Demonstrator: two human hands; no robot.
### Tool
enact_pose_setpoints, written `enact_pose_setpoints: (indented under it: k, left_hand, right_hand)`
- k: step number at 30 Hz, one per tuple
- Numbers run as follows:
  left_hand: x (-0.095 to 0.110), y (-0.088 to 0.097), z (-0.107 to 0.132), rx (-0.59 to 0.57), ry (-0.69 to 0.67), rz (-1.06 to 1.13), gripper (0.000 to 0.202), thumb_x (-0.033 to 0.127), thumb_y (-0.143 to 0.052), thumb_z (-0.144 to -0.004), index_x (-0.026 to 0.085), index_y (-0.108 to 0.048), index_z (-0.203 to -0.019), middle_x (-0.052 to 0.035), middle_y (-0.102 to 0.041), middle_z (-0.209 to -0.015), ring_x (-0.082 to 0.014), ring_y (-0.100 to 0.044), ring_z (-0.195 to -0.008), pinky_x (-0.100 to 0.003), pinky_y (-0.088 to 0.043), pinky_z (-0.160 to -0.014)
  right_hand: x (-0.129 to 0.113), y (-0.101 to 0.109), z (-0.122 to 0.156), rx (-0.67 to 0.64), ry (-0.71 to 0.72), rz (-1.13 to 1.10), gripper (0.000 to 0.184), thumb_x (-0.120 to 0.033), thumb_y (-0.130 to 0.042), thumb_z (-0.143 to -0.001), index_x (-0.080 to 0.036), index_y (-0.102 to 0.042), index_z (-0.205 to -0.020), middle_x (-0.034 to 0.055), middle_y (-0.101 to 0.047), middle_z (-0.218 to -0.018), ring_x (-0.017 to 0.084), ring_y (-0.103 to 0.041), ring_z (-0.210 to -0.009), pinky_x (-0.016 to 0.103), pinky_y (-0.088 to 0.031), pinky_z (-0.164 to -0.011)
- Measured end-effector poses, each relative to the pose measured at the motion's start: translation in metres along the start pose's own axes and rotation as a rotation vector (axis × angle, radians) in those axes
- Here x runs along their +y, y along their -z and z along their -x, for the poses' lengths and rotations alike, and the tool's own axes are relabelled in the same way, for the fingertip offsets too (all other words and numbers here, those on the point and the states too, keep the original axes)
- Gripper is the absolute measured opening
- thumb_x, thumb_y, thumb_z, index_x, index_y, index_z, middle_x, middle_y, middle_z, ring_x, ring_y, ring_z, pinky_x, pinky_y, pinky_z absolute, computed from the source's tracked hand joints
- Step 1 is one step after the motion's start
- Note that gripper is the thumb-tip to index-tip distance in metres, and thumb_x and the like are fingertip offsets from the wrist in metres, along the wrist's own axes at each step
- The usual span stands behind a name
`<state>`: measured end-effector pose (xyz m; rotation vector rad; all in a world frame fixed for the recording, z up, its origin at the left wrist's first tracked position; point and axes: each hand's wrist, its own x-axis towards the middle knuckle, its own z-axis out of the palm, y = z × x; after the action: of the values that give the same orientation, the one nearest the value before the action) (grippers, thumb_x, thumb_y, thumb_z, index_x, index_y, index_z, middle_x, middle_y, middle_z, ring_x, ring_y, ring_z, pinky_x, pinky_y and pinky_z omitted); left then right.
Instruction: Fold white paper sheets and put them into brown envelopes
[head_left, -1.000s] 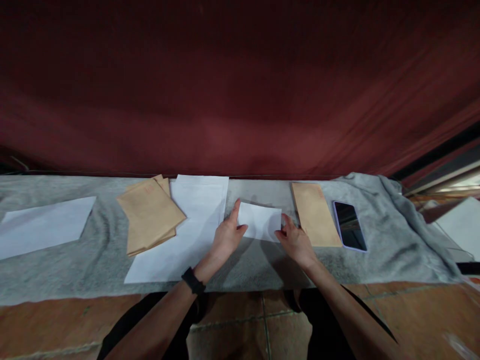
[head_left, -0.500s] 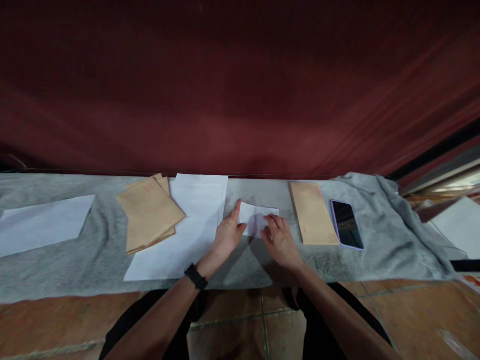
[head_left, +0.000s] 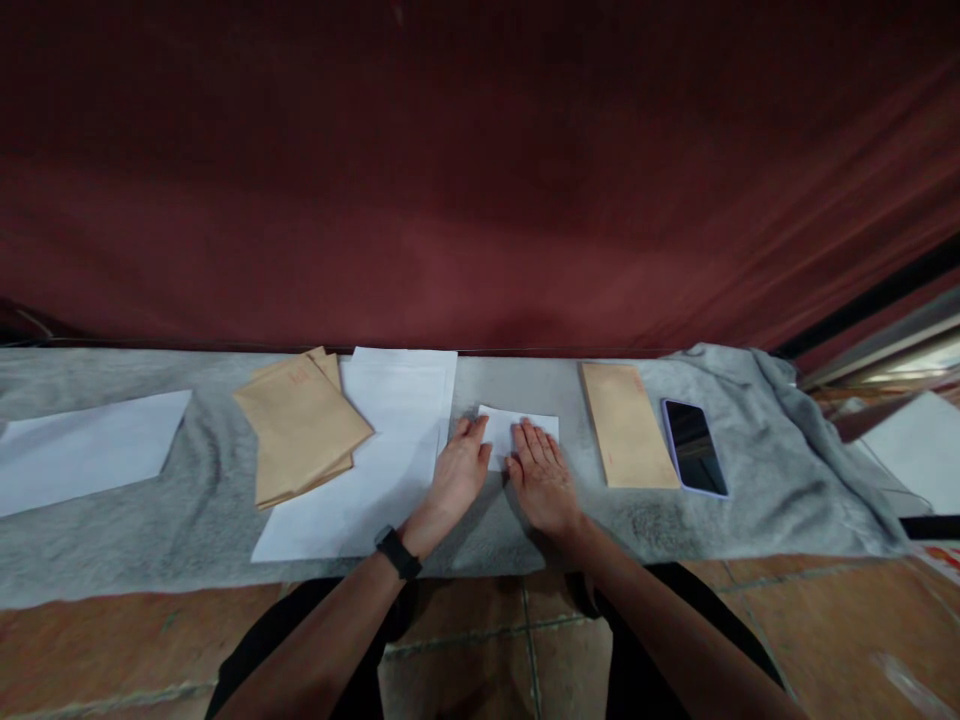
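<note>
A small folded sheet of white paper [head_left: 499, 432] lies on the grey cloth [head_left: 517, 380] in front of me. My left hand [head_left: 462, 468] rests at the paper's left edge, its fingers extended and touching it. My right hand [head_left: 543, 480] lies flat across the paper's right half, fingers stretched out and covering part of it. Left of my hands, brown envelopes [head_left: 300, 430] lie fanned out on larger white sheets [head_left: 401, 480]. To the right is another brown envelope or stack of them [head_left: 630, 430].
A phone with a purple edge [head_left: 696, 448] lies right of the brown envelope. At the far left is a white folded sheet [head_left: 90, 450]. A dark red curtain-like surface [head_left: 480, 200] rises behind the cloth. Tiled floor [head_left: 487, 660] shows below the front edge.
My right hand has flattened from curled fingers to lying on the paper. My left index finger has drawn back from the paper's upper left corner, and the paper now lies flatter.
</note>
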<state>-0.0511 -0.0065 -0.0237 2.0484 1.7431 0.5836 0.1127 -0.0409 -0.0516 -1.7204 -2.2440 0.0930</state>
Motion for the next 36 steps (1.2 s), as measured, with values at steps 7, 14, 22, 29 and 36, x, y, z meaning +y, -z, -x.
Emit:
enact_pose_setpoints:
  k: [7, 14, 22, 29, 36]
  left_hand:
    - [0.004, 0.003, 0.005, 0.042, -0.035, -0.069, 0.043, 0.004, -0.044, -0.09, 0.013, -0.061, -0.128, -0.0142, -0.061, -0.125, -0.023, -0.064, -0.112, -0.038, -0.052, -0.103]
    - [0.021, -0.026, 0.013, 0.027, -0.301, -0.173, 0.052, 0.033, -0.04, -0.102, 0.01, -0.041, -0.149, -0.0178, -0.045, -0.155, -0.0279, -0.039, -0.146, -0.047, -0.033, -0.12]
    - [0.023, -0.038, 0.013, 0.008, -0.296, -0.221, 0.067, 0.05, -0.029, -0.104, 0.006, -0.031, -0.155, -0.0189, -0.036, -0.161, -0.0271, -0.022, -0.154, -0.048, -0.021, -0.125]
    - [0.012, -0.038, 0.009, 0.067, -0.234, -0.264, 0.067, 0.046, -0.034, -0.103, 0.004, -0.03, -0.155, -0.021, -0.032, -0.162, -0.0288, -0.021, -0.154, -0.048, -0.024, -0.124]
    - [0.011, -0.035, 0.011, 0.081, -0.178, -0.298, 0.073, 0.049, -0.042, -0.1, 0.002, -0.03, -0.154, -0.0224, -0.033, -0.161, -0.0295, -0.022, -0.154, -0.048, -0.024, -0.124]
  right_hand:
    - [0.006, -0.002, 0.001, 0.037, 0.008, 0.042, 0.056, -0.033, -0.034, -0.105, -0.009, -0.033, -0.156, 0.0167, -0.035, -0.162, 0.028, -0.031, -0.151, 0.046, -0.026, -0.122]
    - [0.007, -0.003, 0.004, 0.032, 0.052, 0.077, 0.06, -0.019, -0.035, -0.099, -0.009, -0.029, -0.158, 0.0158, -0.032, -0.163, 0.026, -0.028, -0.152, 0.047, -0.025, -0.123]
    - [0.011, 0.0, 0.003, 0.019, 0.054, 0.118, 0.059, -0.02, -0.035, -0.1, -0.005, -0.031, -0.156, 0.0183, -0.031, -0.163, 0.027, -0.026, -0.152, 0.048, -0.025, -0.123]
    - [0.026, -0.001, 0.002, 0.066, -0.03, 0.1, 0.058, -0.029, -0.033, -0.103, 0.001, -0.036, -0.152, 0.0234, -0.036, -0.159, 0.033, -0.032, -0.149, 0.052, -0.029, -0.12]
    - [0.037, 0.001, 0.007, 0.089, -0.046, 0.084, 0.06, -0.036, -0.032, -0.105, 0.0, -0.036, -0.153, 0.0249, -0.037, -0.158, 0.033, -0.034, -0.148, 0.054, -0.032, -0.118]
